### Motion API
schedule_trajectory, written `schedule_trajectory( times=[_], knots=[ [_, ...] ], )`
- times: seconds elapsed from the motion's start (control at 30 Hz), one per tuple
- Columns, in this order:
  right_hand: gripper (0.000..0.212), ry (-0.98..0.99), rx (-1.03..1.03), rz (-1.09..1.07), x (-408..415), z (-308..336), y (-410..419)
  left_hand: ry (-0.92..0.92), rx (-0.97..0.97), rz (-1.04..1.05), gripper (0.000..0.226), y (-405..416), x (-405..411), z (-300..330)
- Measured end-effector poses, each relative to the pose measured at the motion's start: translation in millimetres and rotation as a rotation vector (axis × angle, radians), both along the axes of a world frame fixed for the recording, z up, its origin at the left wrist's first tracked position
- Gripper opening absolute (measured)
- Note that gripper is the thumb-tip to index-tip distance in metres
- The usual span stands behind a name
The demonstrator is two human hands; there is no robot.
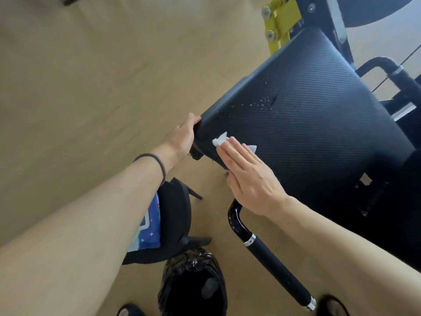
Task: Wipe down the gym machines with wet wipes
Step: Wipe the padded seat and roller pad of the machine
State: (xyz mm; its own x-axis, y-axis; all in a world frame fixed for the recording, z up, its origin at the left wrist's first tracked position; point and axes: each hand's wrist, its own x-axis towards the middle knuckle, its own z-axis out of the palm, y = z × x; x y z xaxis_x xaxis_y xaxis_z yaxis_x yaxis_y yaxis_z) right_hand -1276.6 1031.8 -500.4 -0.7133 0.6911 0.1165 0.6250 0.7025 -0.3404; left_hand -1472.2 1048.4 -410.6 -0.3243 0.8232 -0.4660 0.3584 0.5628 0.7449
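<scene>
A black textured seat pad [307, 106] of a gym machine fills the right half of the view, with small wet droplets near its middle. My right hand [248, 176] lies flat on the pad's near corner, pressing a white wet wipe [219, 140] under its fingers; the wipe's corners poke out on both sides. My left hand [182, 135] grips the pad's left corner edge, with a dark hair tie around that wrist.
A black handle bar [268, 256] with chrome rings slants below my right arm. A bin lined with a black bag [193, 281] stands at my feet. A black stool holding a blue wipes packet [148, 229] sits under my left arm. Yellow frame bracket [280, 21] at top.
</scene>
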Motion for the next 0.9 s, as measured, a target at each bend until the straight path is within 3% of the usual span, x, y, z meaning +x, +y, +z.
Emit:
schedule_trajectory(
  times=[0.17, 0.23, 0.37, 0.6, 0.73, 0.9],
  knots=[
    [0.058, -0.230, 0.137, 0.260, 38.5, 10.8, 10.9, -0.108, 0.050, 0.141, 0.050, -1.5, 1.9, -4.7],
    [0.060, -0.316, 0.207, 0.363, 16.5, 19.3, 25.0, -0.134, 0.108, 0.315, 0.041, -3.9, 0.2, -12.6],
    [0.062, -0.423, 0.348, 0.519, -33.5, 32.8, 56.8, -0.303, 0.076, 0.579, 0.049, -29.2, -3.8, -29.5],
    [0.059, -0.365, 0.404, 0.552, -34.8, 34.4, 67.5, -0.416, 0.044, 0.559, 0.053, -33.7, 19.9, -24.2],
    [0.060, -0.205, 0.173, 0.273, -20.4, 27.8, 63.8, -0.427, 0.077, 0.628, 0.045, -19.0, 28.2, -12.2],
    [0.062, -0.062, -0.072, -0.203, 7.5, 24.4, 79.1, -0.196, -0.045, 0.445, 0.050, -13.7, 41.0, -1.1]
  ],
)
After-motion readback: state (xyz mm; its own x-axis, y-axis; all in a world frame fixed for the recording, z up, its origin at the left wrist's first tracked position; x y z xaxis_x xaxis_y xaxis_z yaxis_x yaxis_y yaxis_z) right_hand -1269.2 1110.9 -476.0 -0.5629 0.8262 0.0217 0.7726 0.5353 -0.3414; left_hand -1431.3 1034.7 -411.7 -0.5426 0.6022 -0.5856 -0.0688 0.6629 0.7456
